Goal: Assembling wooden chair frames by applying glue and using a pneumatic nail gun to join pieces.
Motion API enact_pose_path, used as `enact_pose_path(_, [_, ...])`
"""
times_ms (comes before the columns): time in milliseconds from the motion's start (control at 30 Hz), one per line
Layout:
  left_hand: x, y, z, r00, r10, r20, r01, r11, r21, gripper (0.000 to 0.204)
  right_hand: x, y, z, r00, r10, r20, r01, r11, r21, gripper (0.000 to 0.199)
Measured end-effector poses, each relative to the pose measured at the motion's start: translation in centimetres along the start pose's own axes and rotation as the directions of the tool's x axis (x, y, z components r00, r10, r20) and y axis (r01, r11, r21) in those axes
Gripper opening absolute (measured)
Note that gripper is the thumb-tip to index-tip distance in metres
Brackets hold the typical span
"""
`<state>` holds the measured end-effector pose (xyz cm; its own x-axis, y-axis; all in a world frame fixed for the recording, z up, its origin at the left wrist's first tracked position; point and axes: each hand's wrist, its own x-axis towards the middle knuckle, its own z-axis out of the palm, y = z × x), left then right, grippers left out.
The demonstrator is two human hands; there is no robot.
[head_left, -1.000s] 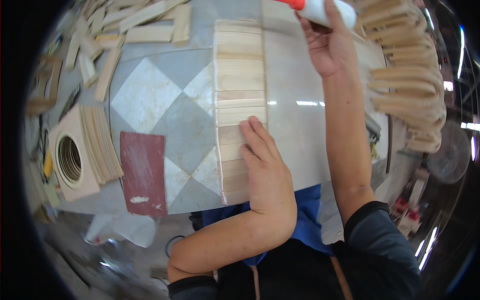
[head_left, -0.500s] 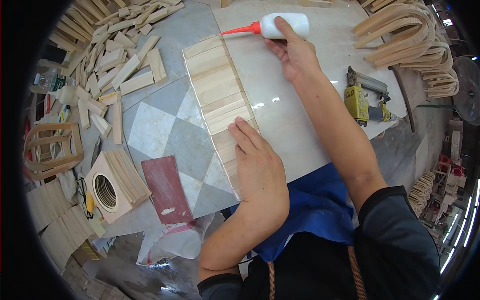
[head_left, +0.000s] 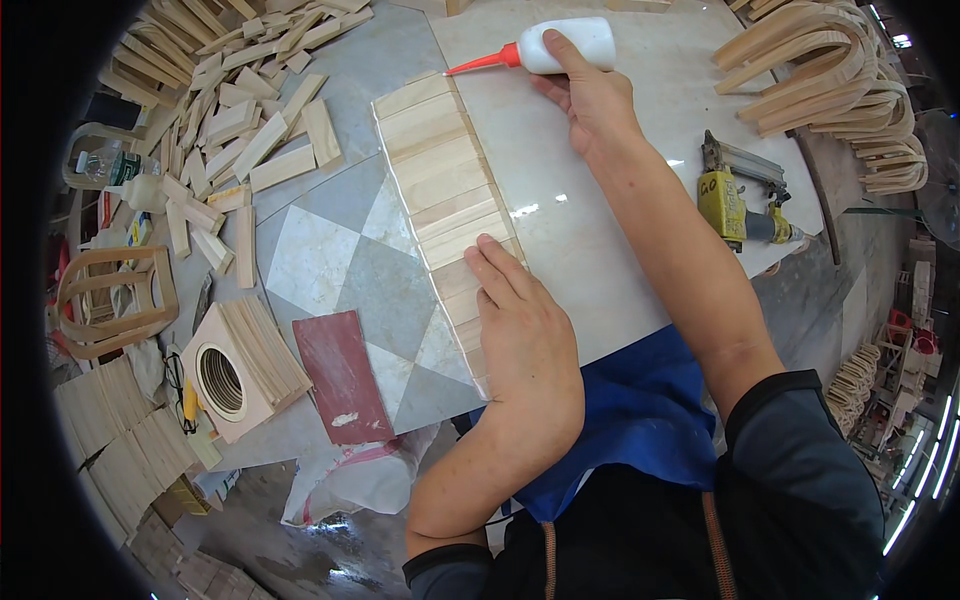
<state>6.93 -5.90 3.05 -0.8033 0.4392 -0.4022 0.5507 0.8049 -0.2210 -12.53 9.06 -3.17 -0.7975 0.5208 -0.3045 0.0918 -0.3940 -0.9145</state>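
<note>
A row of pale wooden blocks (head_left: 440,160) lies side by side in a long strip on the table, with a white line of glue along its left edge. Flat on the near part of this strip rests my left hand (head_left: 525,330), its fingers stretched out and pressing the wood. My right hand (head_left: 590,95) grips a white glue bottle (head_left: 585,45) tilted on its side. The bottle's red nozzle (head_left: 485,62) points left, its tip at the far right corner of the strip.
To the right lies a yellow nail gun (head_left: 722,205); behind it stand bent wooden loops (head_left: 800,70). Loose wood pieces (head_left: 235,120) heap at the far left. Nearer are square plates with round holes (head_left: 250,365), a reddish-brown sheet (head_left: 343,378) and a wooden frame (head_left: 118,295).
The view has shifted slightly, moving most of the scene a little to the right. My hands, the glue bottle and the strip keep nearly the same positions relative to one another.
</note>
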Motion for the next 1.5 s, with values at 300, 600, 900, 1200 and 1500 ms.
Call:
enact_pose_path(300, [-0.2, 0.1, 0.3, 1.0, 0.017, 0.0, -0.017, 0.999, 0.029, 0.057, -0.6, 0.4, -0.3, 0.999, -0.024, -0.028, 0.023, 1.0, -0.014, 0.063])
enact_pose_path(600, [-0.3, 0.1, 0.3, 1.0, 0.019, -0.003, -0.019, 0.999, 0.035, 0.057, -1.1, 0.6, -1.2, 0.998, -0.045, -0.041, 0.043, 0.999, -0.026, 0.061])
enact_pose_path(900, [-0.6, -0.1, 0.3, 0.999, 0.012, -0.031, -0.01, 0.999, 0.052, 0.057, -2.6, 0.7, -2.6, 0.999, -0.045, -0.026, 0.044, 0.998, -0.039, 0.06])
enact_pose_path(1200, [-0.6, 0.0, 0.9, 0.995, -0.01, -0.1, 0.013, 0.999, 0.03, 0.056, -4.2, 0.7, -4.2, 0.999, -0.034, -0.036, 0.03, 0.995, -0.092, 0.064])
enact_pose_path(1500, [-0.9, -0.3, 0.7, 0.991, 0.013, -0.136, -0.005, 0.998, 0.059, 0.056, -6.6, 0.7, -6.0, 0.998, -0.061, -0.011, 0.06, 0.993, -0.101, 0.067])
